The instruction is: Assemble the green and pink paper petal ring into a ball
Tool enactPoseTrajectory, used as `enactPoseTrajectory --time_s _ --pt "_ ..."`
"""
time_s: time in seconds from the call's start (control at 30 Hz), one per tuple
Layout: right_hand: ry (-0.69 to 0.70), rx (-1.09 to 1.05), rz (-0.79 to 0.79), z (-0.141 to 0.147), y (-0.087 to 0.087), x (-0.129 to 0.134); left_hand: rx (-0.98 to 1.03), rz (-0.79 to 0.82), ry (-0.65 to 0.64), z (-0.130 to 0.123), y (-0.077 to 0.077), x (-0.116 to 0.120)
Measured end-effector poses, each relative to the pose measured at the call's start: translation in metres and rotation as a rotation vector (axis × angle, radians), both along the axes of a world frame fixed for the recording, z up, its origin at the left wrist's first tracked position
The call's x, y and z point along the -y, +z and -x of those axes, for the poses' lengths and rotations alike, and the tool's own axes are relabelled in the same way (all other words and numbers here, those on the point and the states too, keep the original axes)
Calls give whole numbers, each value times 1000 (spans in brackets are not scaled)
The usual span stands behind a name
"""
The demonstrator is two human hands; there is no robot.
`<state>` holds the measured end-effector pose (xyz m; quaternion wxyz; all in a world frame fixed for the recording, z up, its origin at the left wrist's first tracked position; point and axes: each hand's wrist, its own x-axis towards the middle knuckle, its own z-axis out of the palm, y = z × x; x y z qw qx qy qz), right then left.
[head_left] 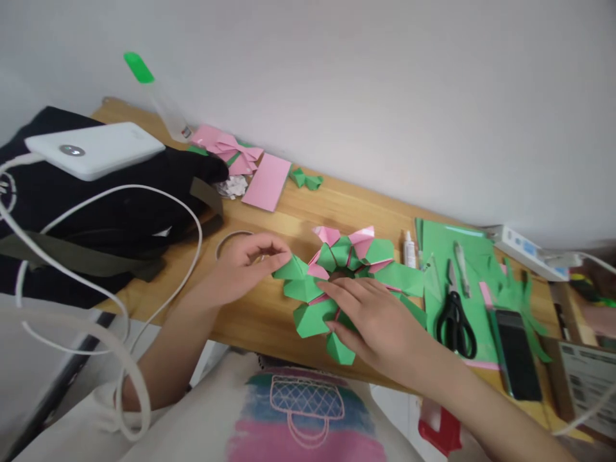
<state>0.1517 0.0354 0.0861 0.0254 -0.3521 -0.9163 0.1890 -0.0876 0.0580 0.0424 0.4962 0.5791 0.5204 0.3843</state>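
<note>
A ring of folded green and pink paper pieces (pixel 310 319) lies on the wooden table (pixel 269 324). My left hand (pixel 245 266) pinches the tip of a green piece at the ring's left side between thumb and fingertips. Across the middle and lower right of the ring rests my right hand (pixel 373 317), its fingers spread over the paper and hiding part of the ring. Pink folded tips stick up at the ring's far side.
Behind lie a pink paper sheet (pixel 269 181) and a small green piece (pixel 307 179). At right are a glue bottle (pixel 409 250), scissors (pixel 455 317), green sheets (pixel 437 240) and a phone (pixel 517 356). A white power bank (pixel 103 147) with cables sits on dark cloth (pixel 129 221) at left.
</note>
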Motion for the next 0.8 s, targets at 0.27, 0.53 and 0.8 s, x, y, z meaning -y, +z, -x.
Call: enactPoseTrajectory --time_s 0.27,0.53,0.8 --pt "-13 -23 22 1 -2 7 -134 -135 -251 4 0 -24" --pt "-33 -58 29 0 -5 8 -195 -175 -371 8 13 -35" --pt "-31 -55 42 -1 -5 8 -244 -194 -445 8 20 -44"
